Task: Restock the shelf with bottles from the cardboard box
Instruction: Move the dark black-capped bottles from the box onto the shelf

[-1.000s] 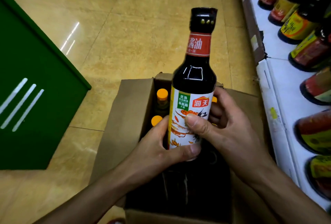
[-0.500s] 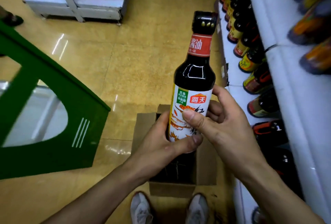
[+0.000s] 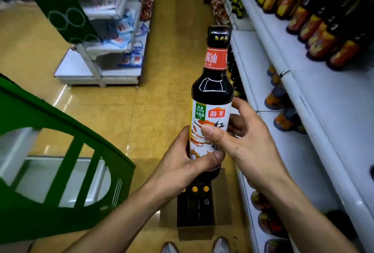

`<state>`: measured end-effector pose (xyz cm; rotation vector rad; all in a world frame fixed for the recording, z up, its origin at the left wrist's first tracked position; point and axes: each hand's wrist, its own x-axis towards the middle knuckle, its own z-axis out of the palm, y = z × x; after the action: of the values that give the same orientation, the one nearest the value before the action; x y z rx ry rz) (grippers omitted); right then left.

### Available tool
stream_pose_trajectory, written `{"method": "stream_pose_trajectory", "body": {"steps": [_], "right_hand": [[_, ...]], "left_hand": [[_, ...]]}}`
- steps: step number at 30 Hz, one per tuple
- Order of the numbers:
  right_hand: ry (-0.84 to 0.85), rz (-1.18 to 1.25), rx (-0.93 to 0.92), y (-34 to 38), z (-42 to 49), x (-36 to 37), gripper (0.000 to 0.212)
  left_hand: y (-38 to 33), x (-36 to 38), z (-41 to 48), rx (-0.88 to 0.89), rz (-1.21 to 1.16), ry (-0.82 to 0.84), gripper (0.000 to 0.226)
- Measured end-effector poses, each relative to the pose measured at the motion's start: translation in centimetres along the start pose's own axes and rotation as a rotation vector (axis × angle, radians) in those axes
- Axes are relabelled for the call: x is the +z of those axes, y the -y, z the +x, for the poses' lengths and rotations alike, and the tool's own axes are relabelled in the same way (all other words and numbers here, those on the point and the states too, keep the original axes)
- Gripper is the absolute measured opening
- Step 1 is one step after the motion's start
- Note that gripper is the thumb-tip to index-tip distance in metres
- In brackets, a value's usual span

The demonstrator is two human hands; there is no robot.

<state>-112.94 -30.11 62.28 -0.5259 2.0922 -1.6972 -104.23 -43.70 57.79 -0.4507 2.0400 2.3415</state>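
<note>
Both hands grip one upright dark glass bottle (image 3: 212, 94) with a black cap, red neck band and white label. The left hand (image 3: 182, 162) wraps the lower body, thumb across the label's bottom edge. The right hand (image 3: 249, 145) holds just above it, thumb on the label, fingers curled behind. Directly below the hands an open brown cardboard box (image 3: 195, 232) stands on the floor, with orange-capped bottles (image 3: 194, 189) inside. Right of the right hand runs a white metal shelf (image 3: 323, 115) carrying dark labelled bottles (image 3: 323, 36). A green metal stand (image 3: 50, 121) is left of the left arm.
</note>
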Motion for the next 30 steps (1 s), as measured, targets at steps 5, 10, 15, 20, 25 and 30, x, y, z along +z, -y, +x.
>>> {"method": "stream_pose_trajectory", "body": {"steps": [5, 10, 15, 20, 25, 30], "right_hand": [[-0.016, -0.026, -0.08, 6.5, -1.5, -1.0, 0.06], [-0.036, -0.064, -0.147, 10.9, -3.5, -2.8, 0.063], [-0.064, -0.064, -0.197, 14.3, -6.0, -6.1, 0.069], [-0.123, -0.049, -0.239, 16.7, -8.0, -10.7, 0.06], [-0.232, -0.076, -0.285, 18.9, -10.2, -16.3, 0.059], [-0.365, -0.147, -0.344, 20.9, -12.7, -22.0, 0.056]], "left_hand": [[-6.1, 1.1, -2.4, 0.089, 0.034, -0.003, 0.053], [-10.3, 3.2, -4.1, 0.159, 0.038, 0.012, 0.053], [-13.3, 6.5, -5.0, 0.217, 0.066, 0.04, 0.053], [-16.2, 11.1, -4.7, 0.282, 0.068, 0.113, 0.05], [-19.0, 16.8, -3.8, 0.364, 0.088, 0.202, 0.053], [-21.6, 22.8, -2.5, 0.447, 0.126, 0.296, 0.055]]}}
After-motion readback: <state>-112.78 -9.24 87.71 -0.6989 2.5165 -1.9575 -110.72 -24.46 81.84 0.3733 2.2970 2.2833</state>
